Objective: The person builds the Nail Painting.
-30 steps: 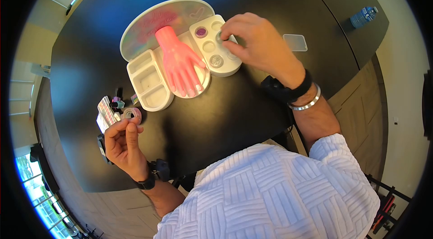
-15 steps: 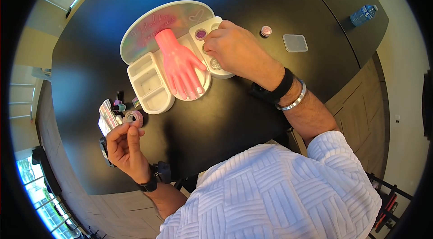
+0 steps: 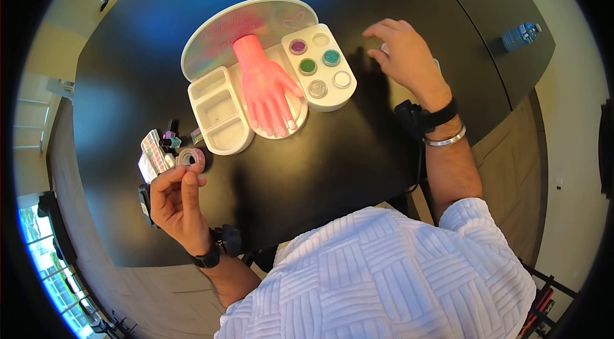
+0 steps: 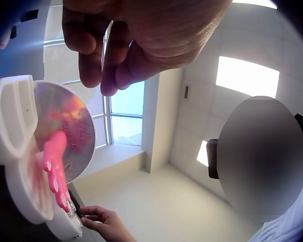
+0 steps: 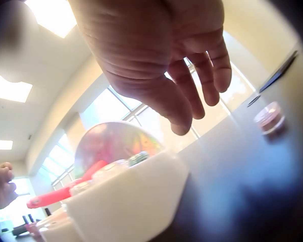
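Jar (image 5: pixel 269 119), seemingly pink, shows beyond the open right hand (image 5: pixel 159 58) in right-wrist view, barely in head view.

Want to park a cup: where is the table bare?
Bare: the table between the white case and the near edge, and between the right hand and the water bottle. Crowded: left of the case, where the tape roll, polish bottles and palette lie by the left hand. A small jar stands near the right hand.
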The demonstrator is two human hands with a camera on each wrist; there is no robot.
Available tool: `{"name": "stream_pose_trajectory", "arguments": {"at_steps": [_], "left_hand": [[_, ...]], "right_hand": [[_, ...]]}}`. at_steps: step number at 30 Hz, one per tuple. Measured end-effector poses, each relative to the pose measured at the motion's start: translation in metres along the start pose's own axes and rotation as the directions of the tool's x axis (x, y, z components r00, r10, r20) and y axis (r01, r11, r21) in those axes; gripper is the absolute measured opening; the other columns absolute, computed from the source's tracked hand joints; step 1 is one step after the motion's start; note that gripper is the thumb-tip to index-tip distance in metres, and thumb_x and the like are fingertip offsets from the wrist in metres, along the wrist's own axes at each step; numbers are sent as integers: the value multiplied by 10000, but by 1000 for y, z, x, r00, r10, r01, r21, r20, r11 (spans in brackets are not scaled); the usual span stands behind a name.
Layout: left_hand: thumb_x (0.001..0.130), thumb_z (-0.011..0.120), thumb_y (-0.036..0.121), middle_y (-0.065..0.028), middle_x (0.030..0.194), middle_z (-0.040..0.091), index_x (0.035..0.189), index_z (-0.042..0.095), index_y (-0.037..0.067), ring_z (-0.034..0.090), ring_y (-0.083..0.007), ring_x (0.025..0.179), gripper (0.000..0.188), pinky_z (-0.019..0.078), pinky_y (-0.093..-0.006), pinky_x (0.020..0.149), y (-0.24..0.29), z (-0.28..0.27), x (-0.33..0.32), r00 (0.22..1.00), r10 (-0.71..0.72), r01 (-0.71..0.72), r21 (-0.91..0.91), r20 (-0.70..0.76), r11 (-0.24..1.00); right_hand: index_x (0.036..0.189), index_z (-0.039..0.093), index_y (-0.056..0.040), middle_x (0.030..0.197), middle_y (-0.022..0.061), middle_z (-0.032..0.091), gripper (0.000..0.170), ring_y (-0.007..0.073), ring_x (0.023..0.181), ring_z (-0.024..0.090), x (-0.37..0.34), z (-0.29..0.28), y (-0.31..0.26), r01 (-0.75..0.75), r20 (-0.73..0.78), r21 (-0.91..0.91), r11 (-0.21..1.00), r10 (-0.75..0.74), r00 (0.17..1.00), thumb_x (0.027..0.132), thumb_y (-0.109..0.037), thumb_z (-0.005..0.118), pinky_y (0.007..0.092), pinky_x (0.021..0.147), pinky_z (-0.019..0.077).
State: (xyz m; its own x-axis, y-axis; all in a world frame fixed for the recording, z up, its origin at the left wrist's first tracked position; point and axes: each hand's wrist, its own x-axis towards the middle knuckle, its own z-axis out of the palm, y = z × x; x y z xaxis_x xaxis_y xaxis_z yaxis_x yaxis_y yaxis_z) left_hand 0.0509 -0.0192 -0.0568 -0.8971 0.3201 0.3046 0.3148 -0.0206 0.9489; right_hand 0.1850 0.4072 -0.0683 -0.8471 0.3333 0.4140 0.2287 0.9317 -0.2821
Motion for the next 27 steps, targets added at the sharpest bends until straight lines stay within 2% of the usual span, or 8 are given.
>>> {"name": "stream_pose_trajectory", "arguments": {"at_steps": [2, 4, 9, 11, 12, 14, 18, 27], "left_hand": [[1061, 750, 47, -132, 1074, 790, 1202, 704, -13, 722, -153, 868, 160, 596, -288, 836, 1, 2, 0, 1000, -2, 2, -4, -4, 1000], [1059, 753, 47, -124, 1068, 792, 1204, 705, -12, 720, -149, 871, 163, 592, -285, 839, 1, 4, 0, 1000, -4, 4, -8, -10, 1000], [1027, 769, -18, -158, 1091, 815, 1196, 705, -18, 763, -148, 892, 180, 623, -268, 826, 3, 7, 3, 999, 32, -30, -58, 38, 998], [1025, 772, -19, -158, 1089, 815, 1190, 707, -19, 764, -148, 889, 177, 626, -269, 825, 4, 8, 3, 999, 26, -24, -53, 27, 998], [1022, 774, -21, -159, 1087, 815, 1185, 709, -19, 765, -149, 886, 175, 628, -270, 824, 4, 8, 2, 1000, 19, -18, -51, 25, 999], [1021, 777, -19, -158, 1086, 815, 1182, 710, -18, 766, -148, 887, 175, 629, -270, 825, 6, 8, 2, 1000, 18, -17, -41, 25, 999], [1017, 785, -17, -153, 1078, 819, 1179, 712, -15, 765, -143, 882, 178, 627, -264, 822, 6, 8, 0, 1000, 11, -10, -29, 12, 1000], [1015, 787, -19, -146, 1070, 820, 1175, 712, -13, 762, -135, 883, 176, 621, -255, 815, 7, 8, -2, 1000, -6, 7, -51, 10, 999]], "right_hand": [[1122, 787, -93, 1109, 103, 759, 223, 361, 1066, 697, -4, -2, 11, -52, 35, -67, 996, 55, 998, 899, -88, 800, 479, 908, 594], [1133, 782, -85, 1074, 121, 759, 217, 367, 1034, 714, -7, -4, 17, -187, 159, -155, 970, 211, 964, 916, -91, 792, 492, 899, 594], [1064, 773, -39, 1008, 145, 767, 127, 343, 892, 754, -5, 5, 20, -164, 152, -29, 986, 167, 974, 948, -90, 766, 475, 823, 606], [1013, 762, -10, 971, 151, 780, 101, 298, 838, 775, 4, 7, 5, -162, 32, 336, 928, 161, 986, 973, -103, 766, 409, 774, 618], [1013, 762, -10, 971, 151, 780, 101, 298, 838, 775, 9, 5, -3, -160, 32, 339, 927, 159, 987, 973, -103, 766, 409, 774, 618], [1010, 754, 14, 936, 155, 785, 139, 260, 811, 783, 21, 2, -18, -78, 80, 396, 915, 50, 996, 984, -120, 778, 361, 752, 620], [1026, 758, 23, 909, 154, 778, 165, 262, 790, 773, 36, 13, -34, 1, 49, 456, 890, -27, 998, 978, -130, 794, 360, 733, 617], [1001, 776, 26, 961, 168, 781, 117, 347, 813, 750, 43, 31, -40, 170, -62, 347, 922, -158, 986, 954, -81, 779, 414, 769, 616]]}}
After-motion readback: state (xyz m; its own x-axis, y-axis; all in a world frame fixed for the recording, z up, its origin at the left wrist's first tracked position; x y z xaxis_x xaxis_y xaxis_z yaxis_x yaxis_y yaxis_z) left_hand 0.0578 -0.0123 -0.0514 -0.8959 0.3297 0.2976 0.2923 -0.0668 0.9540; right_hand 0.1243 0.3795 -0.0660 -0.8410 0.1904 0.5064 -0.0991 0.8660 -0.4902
